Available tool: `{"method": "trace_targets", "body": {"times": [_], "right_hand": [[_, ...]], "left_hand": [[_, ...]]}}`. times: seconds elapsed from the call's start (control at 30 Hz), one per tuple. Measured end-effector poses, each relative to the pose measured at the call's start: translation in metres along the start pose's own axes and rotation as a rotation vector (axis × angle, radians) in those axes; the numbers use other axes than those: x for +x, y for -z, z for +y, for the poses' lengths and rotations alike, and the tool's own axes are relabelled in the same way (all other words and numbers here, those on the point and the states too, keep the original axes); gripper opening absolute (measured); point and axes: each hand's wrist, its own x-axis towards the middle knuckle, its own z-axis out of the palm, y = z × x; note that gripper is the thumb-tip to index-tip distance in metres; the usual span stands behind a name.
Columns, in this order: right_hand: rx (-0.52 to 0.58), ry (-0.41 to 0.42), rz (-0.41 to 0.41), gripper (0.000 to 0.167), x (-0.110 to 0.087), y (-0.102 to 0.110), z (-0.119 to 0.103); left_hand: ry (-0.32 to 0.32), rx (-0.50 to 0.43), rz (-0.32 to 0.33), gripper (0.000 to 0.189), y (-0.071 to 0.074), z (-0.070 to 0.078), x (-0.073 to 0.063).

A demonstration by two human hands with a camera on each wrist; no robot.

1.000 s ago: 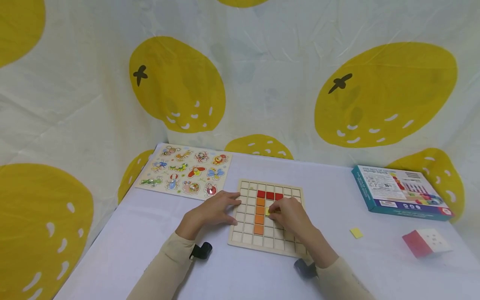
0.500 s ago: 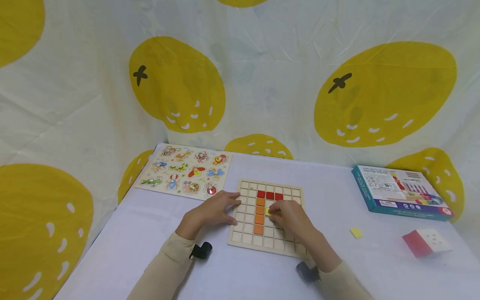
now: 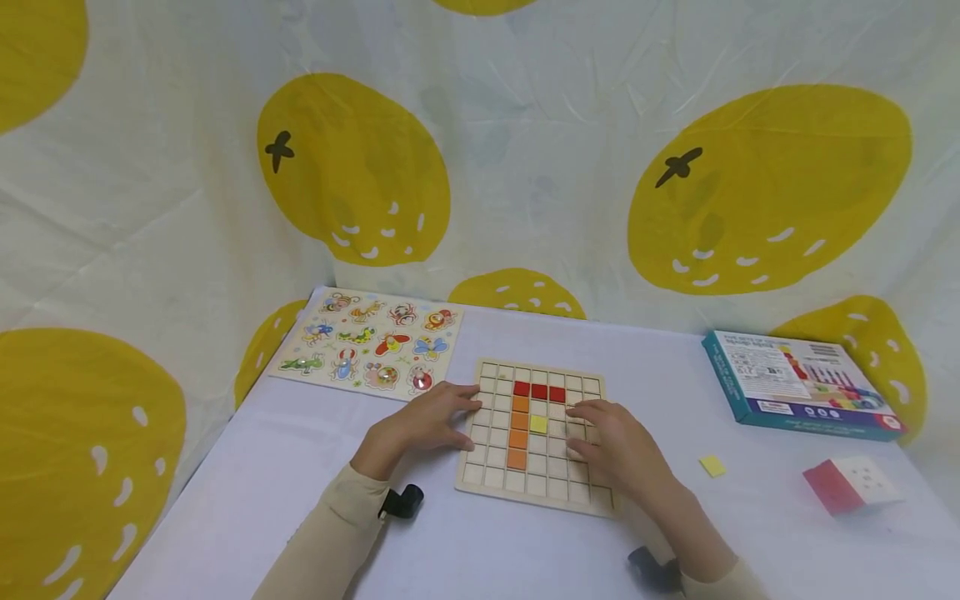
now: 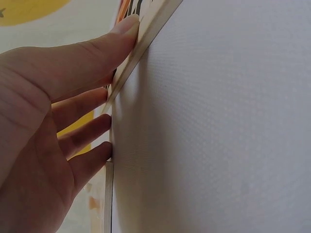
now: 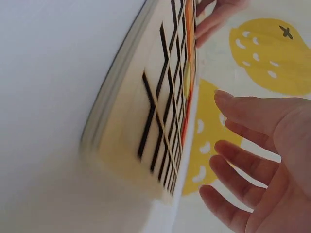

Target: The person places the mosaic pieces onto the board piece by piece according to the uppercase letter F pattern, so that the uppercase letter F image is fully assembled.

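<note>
A wooden grid board [image 3: 495,477] lies on the table in the head view. Three red tiles [image 3: 539,391] form a row near its top, and a column of orange tiles [image 3: 518,439] runs down from the left one. One yellow tile [image 3: 538,425] sits just right of that column. At the board's left edge rests my left hand [image 3: 430,419], thumb and fingertips on the rim, as the left wrist view also shows. My right hand [image 3: 621,442] hovers over the board's right side, fingers spread with nothing between them. A second yellow tile [image 3: 712,466] lies on the cloth to the right.
An insect puzzle board [image 3: 367,342] lies at the back left. On the right are a flat teal-edged box [image 3: 806,383] and, nearer, a red and white block [image 3: 853,485]. A patterned curtain [image 3: 540,167] hangs behind the table.
My right hand has let go of the yellow tile, leaving it on the board, and moved to the right with its fingers opened. My left hand has stayed put.
</note>
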Motion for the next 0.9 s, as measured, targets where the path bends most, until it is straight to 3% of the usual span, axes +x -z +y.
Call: {"method": "trace_targets", "body": {"times": [0.17,0.37,0.63,0.9], "right_hand": [[-0.031,-0.037,0.038,0.048,-0.014,0.015,0.027],[-0.069,-0.144,0.005,0.055,-0.028,0.042,0.073],[-0.039,-0.340,-0.193,0.080,-0.039,0.067,0.128],[-0.005,-0.449,-0.327,0.089,-0.044,0.062,0.149]], "left_hand": [[0.000,-0.006,-0.002,0.065,-0.001,-0.001,0.001],[0.005,0.014,-0.002,0.065,-0.003,-0.003,0.001],[0.008,0.016,-0.003,0.065,0.000,0.001,-0.001],[0.010,0.011,-0.009,0.064,0.000,0.002,-0.001]]}}
